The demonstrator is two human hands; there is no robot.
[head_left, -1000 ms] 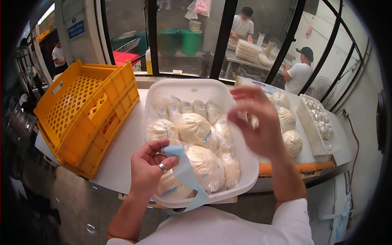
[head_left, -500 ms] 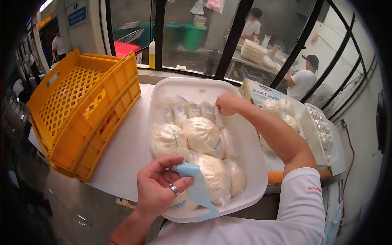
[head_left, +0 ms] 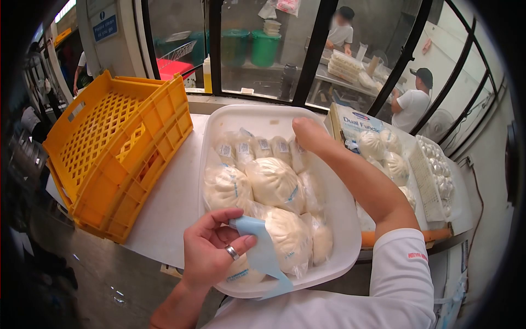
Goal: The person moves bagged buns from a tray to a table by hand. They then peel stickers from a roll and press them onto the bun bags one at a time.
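Observation:
My left hand (head_left: 211, 252), with a ring on one finger, pinches a light blue strip (head_left: 262, 244) that hangs over the front of a white plastic tub (head_left: 344, 225). Inside the tub lie large pleated buns in clear bags, including a middle bun (head_left: 274, 183), a left bun (head_left: 226, 186) and a front bun (head_left: 286, 236). Longer bagged rolls (head_left: 244, 151) with small white labels line the far side. At the tub's far right, my right hand (head_left: 308, 133) is closed just above the end labelled roll (head_left: 298, 156). Its fingertips are hidden, so whatever they hold cannot be seen.
Yellow crates (head_left: 120, 159) stand stacked on the left of the white table (head_left: 164, 214). On the right are more bagged buns (head_left: 395, 167), a printed box (head_left: 350, 118) and a white basket (head_left: 430, 181) of wrapped pieces. Behind the window, two people work.
My right hand has shifted slightly away from me and to the right, toward the tub's far rim. My left hand keeps its pinch on the blue strip. The view has tilted slightly.

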